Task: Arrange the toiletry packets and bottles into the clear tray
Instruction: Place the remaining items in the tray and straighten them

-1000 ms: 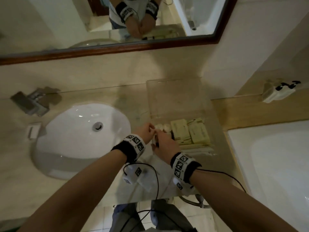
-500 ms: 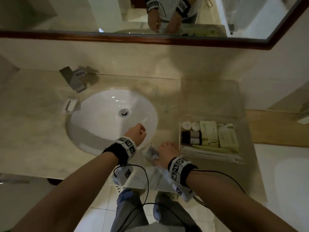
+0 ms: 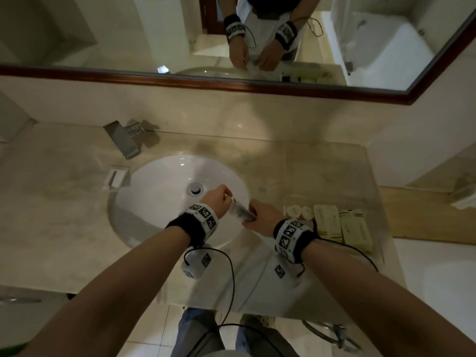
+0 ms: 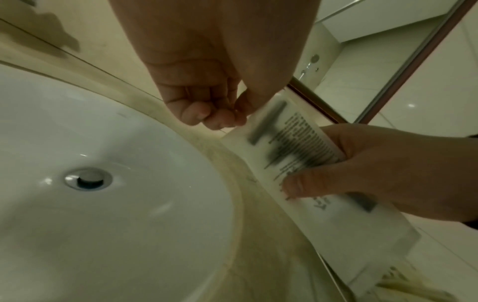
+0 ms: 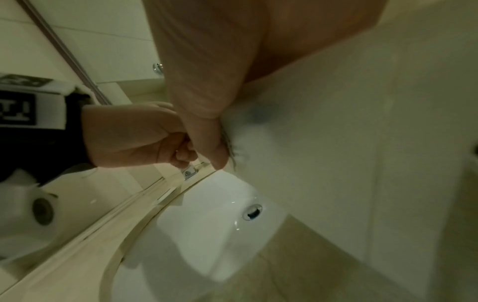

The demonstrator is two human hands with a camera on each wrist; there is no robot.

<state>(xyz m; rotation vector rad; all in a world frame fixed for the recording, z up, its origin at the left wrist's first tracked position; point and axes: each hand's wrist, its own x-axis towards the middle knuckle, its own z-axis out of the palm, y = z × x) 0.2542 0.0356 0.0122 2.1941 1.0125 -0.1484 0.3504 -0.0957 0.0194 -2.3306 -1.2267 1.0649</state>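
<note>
Head camera looks steeply down from above onto the counter [image 3: 64, 228], facing the mirror [image 3: 103, 34] on the far wall; sink [image 3: 159, 202] centre, clear tray [image 3: 371, 202] to the right, both forearms reaching in from below. Left wrist camera sits very close under the left hand [image 4: 207, 81], facing across the sink [image 4: 103, 204] toward the right hand [image 4: 388, 173]. Right wrist camera, equally close, faces back at the left hand [image 5: 134, 137]. All three views share the sink drain [image 5: 252, 212] and the packet [image 4: 297, 147] between the hands.

Packet [image 4: 297, 155] print blurred, unreadable.
</note>
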